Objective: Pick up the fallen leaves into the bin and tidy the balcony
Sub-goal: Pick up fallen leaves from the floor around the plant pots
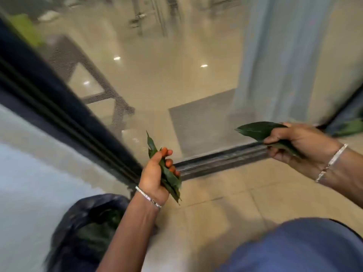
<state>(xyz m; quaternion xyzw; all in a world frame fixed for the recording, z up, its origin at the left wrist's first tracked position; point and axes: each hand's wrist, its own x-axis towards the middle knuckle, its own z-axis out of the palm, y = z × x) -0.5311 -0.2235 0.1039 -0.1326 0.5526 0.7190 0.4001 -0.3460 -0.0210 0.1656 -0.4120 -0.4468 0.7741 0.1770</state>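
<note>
My left hand (155, 173) is closed around a bunch of dark green leaves (170, 178) that stick out above and below the fist. It hangs just above and to the right of the bin (78, 218), which is lined with a black bag and holds green leaves inside. My right hand (294, 142) grips more green leaves (255, 129), their tips pointing left, over the sliding door track. Both wrists wear silver bracelets. The picture is blurred.
A dark sliding door frame (64, 114) runs diagonally on the left, its track (222, 158) crossing the beige tiled floor. Beyond the glass lie a grey mat (202, 122) and a pale curtain (279, 65). More green leaves (351, 127) show at the right edge. My blue-clad knee (294, 246) is at bottom right.
</note>
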